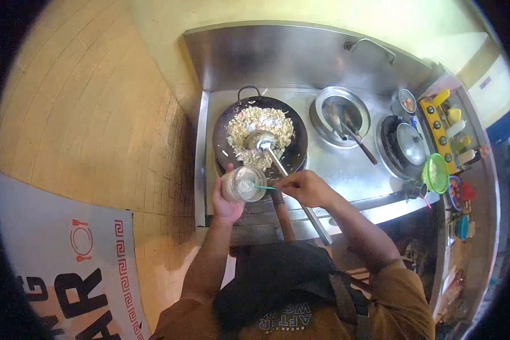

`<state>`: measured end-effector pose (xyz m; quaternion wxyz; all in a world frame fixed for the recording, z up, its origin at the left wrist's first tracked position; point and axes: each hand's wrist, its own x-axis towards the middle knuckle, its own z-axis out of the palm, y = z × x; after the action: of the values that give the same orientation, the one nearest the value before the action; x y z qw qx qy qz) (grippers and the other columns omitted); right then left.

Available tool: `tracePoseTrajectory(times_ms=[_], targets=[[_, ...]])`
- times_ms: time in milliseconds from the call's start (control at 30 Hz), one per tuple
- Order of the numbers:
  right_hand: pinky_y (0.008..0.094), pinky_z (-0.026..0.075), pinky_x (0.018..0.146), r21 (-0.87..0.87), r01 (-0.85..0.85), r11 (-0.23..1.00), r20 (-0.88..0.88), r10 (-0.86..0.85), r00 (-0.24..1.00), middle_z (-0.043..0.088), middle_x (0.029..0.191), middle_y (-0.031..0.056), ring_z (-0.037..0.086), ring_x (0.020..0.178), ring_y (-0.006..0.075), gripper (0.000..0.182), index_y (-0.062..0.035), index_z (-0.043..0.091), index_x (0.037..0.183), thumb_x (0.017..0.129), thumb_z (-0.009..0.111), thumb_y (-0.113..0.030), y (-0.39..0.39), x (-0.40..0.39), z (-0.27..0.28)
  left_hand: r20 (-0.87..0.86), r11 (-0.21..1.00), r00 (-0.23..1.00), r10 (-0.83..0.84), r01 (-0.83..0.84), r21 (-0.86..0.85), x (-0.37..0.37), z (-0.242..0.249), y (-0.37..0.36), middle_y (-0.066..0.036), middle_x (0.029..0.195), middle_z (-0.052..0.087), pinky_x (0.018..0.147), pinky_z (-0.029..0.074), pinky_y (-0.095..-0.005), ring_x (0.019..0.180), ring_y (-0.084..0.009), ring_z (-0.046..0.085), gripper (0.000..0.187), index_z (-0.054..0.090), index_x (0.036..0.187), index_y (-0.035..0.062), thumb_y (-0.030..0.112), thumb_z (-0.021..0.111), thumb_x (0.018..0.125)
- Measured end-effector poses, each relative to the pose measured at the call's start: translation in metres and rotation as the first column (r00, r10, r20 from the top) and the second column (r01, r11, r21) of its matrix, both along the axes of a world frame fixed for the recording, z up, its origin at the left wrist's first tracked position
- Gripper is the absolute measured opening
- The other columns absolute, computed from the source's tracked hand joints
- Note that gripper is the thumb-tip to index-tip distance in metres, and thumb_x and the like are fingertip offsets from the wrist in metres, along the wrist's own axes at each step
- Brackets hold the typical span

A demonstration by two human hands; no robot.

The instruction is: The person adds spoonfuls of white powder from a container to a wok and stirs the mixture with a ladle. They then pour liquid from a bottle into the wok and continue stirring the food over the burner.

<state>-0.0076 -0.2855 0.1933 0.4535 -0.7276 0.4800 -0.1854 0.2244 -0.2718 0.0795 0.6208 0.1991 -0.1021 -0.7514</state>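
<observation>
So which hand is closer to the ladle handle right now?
The right hand. It sits against the ladle handle while pinching a small green spoon. The left hand is further over, holding the clear jar at the wok's near edge.

I'm at a commercial cooking station: stainless steel surface (345, 170) with a backsplash (289, 56), a wok (232, 127) of fried rice (260, 127) on the burner, sauce bottles (456, 127) racked beside me, tap (371, 44) overhead.

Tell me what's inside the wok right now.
The wok holds a heap of pale fried rice. A metal ladle rests bowl-down in it, its handle toward the person. The rice and ladle hide the wok's bottom; dark wall shows only around the rim.
</observation>
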Motion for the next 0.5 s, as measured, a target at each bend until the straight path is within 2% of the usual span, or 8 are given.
tracePoseTrajectory(times_ms=[67, 167, 267, 500], targets=[[0.0282, 0.049, 0.069, 0.106, 0.048, 0.993, 0.097, -0.058, 0.994, 0.070, 0.085, 0.0112, 0.063, 0.073, 0.0137, 0.020, -0.0052, 0.070, 0.101, 0.082, 0.063, -0.010, 0.005, -0.009, -0.009, -0.038, 1.000, 0.999, 0.006, -0.006, 0.004, 0.000, -0.003, 0.000, -0.012, 0.135, 0.047, 0.104, 0.034, -0.0463, 0.125, -0.0298, 0.044, 0.059, 0.040, 0.137, 0.0114, 0.050, 0.031, 0.093], [0.0266, 0.048, 0.070, 0.219, 0.119, 0.968, 0.126, -0.149, 0.981, 0.069, 0.082, 0.0069, 0.060, 0.075, 0.0090, 0.021, -0.0052, 0.069, 0.103, 0.083, 0.061, -0.008, 0.014, -0.012, -0.002, -0.068, 1.000, 0.998, -0.009, 0.008, -0.019, 0.000, -0.002, 0.003, -0.012, 0.135, 0.046, 0.105, 0.033, -0.0472, 0.127, -0.0297, 0.042, 0.058, 0.040, 0.137, 0.0127, 0.050, 0.032, 0.093], [0.0254, 0.047, 0.068, 0.291, 0.111, 0.950, 0.179, -0.168, 0.969, 0.068, 0.081, 0.0043, 0.058, 0.073, 0.0088, 0.021, -0.0046, 0.069, 0.104, 0.085, 0.060, -0.007, 0.017, -0.015, -0.011, -0.066, 0.999, 0.997, -0.031, 0.031, -0.008, -0.002, -0.001, 0.004, -0.012, 0.136, 0.045, 0.105, 0.032, -0.0480, 0.128, -0.0296, 0.041, 0.058, 0.039, 0.138, 0.0145, 0.051, 0.033, 0.093], [0.0229, 0.045, 0.065, 0.282, 0.094, 0.955, 0.188, -0.151, 0.970, 0.066, 0.080, 0.0016, 0.054, 0.070, 0.0063, 0.021, -0.0043, 0.068, 0.104, 0.085, 0.060, -0.007, 0.015, -0.019, -0.007, -0.073, 0.999, 0.997, -0.032, 0.032, -0.003, -0.004, -0.003, 0.002, -0.011, 0.137, 0.045, 0.105, 0.032, -0.0487, 0.128, -0.0303, 0.041, 0.060, 0.040, 0.138, 0.0156, 0.053, 0.034, 0.091]])
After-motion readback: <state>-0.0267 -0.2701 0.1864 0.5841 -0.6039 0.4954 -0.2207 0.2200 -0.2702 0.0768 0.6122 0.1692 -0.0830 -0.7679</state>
